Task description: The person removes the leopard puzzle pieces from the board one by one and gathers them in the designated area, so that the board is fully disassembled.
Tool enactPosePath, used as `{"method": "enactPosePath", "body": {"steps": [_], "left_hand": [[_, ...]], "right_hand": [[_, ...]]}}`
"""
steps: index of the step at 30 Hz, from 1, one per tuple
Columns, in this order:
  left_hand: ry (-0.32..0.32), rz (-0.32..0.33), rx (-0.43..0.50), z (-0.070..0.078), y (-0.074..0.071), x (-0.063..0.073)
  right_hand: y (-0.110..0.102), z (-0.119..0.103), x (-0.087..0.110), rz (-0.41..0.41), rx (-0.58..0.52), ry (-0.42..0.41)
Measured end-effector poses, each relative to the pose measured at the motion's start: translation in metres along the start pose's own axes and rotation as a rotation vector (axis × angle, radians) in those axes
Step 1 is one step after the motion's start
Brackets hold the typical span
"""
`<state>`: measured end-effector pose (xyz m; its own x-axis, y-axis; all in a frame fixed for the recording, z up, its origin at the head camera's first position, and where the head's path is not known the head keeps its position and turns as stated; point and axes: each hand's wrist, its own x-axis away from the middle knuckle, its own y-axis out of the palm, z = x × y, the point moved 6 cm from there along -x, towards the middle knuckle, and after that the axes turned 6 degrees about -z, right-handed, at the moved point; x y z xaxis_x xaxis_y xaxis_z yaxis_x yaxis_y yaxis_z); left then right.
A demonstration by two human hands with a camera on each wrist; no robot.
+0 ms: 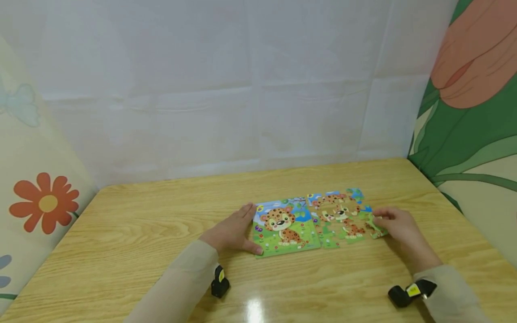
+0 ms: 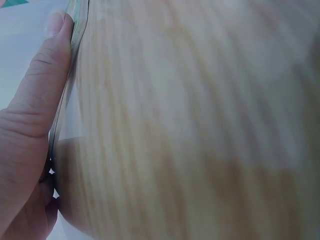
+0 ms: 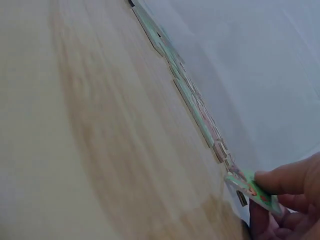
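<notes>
My left hand (image 1: 234, 231) rests along the left edge of a square picture board (image 1: 268, 240) showing a cartoon leopard on grass. Its thumb lies at the near left corner and the other fingers at the far left corner. Right beside the board lies a partly assembled jigsaw puzzle (image 1: 352, 229) with the same leopard, gaps showing between some pieces. At the puzzle's right side my right hand (image 1: 397, 226) pinches a green jigsaw piece (image 3: 250, 191) between thumb and fingers. In the right wrist view that piece is tilted, close to the puzzle's edge.
Both boards lie on a wood-grain table (image 1: 161, 215). A white cloth (image 1: 194, 89) hangs behind it. Painted panels with a red flower (image 1: 47, 203) and large green leaves (image 1: 472, 125) stand at the left and right. A small black device sits at each wrist.
</notes>
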<state>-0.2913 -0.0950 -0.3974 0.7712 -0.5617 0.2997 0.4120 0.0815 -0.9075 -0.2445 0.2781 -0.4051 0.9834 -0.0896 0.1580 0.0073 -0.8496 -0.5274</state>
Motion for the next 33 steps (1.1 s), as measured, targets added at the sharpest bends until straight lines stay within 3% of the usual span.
{"method": "enactPosePath", "body": {"steps": [8,12,23,30,33], "left_hand": [[-0.007,-0.001,0.000,0.000,0.000,0.000],[-0.011,-0.006,0.011,0.000,0.000,0.000],[0.008,0.023,0.087,-0.005,0.004,0.001],[0.040,0.024,0.123,-0.011,0.007,-0.001],[0.033,0.022,0.205,-0.016,0.006,0.000]], "right_hand": [[-0.003,-0.007,0.004,0.040,0.244,-0.013],[-0.003,-0.009,0.005,0.057,0.307,-0.016],[-0.001,-0.009,0.000,0.009,0.291,-0.029],[-0.001,-0.017,0.000,0.039,0.307,-0.070],[-0.003,-0.030,0.002,0.081,0.309,-0.115]]}}
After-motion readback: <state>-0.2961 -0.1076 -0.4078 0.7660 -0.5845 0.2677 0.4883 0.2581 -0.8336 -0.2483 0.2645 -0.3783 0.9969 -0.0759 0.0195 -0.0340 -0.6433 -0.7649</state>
